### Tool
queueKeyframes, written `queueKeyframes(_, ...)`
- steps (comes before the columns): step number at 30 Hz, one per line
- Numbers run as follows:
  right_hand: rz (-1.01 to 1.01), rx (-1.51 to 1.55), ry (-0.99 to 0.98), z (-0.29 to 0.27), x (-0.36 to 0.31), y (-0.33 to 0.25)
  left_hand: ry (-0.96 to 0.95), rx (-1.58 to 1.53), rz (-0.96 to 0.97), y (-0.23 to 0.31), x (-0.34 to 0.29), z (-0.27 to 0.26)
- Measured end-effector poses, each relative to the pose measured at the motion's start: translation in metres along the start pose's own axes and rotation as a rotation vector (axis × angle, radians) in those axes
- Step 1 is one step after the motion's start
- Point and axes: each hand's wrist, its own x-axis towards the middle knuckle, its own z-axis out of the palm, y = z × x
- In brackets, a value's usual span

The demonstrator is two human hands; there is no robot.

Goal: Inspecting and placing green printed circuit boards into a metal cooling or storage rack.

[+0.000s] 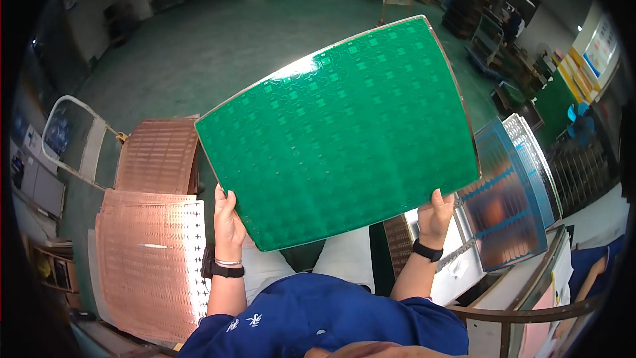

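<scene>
A large green circuit board panel, glossy and covered with rows of small pads, is held up in front of me, tilted with its right side farther away. My left hand grips its lower left edge, thumb on the face and fingers behind. Near the lower right corner my right hand pinches the edge in the same way. The fingers of both hands are partly hidden behind the panel. A bright reflection lies along its far edge.
Stacks of copper-coloured panels stand at my left, a pen on the nearer one. A trolley handle rises beyond them. On my right lean blue-banded panels beside a curved brown rail. Farther off, a person stands near carts.
</scene>
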Motion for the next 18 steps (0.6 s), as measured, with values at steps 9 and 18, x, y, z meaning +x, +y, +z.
queueKeyframes(9, 0.395, 0.073, -0.271, 0.019, -0.03, 0.08, 0.312, -0.149, -0.168, -0.051, 0.011, -0.045)
queueKeyframes(18, 0.148, -0.524, 0.139, 0.063, -0.002, 0.125, 0.019, 0.172, -0.643, -0.077, -0.034, -0.039)
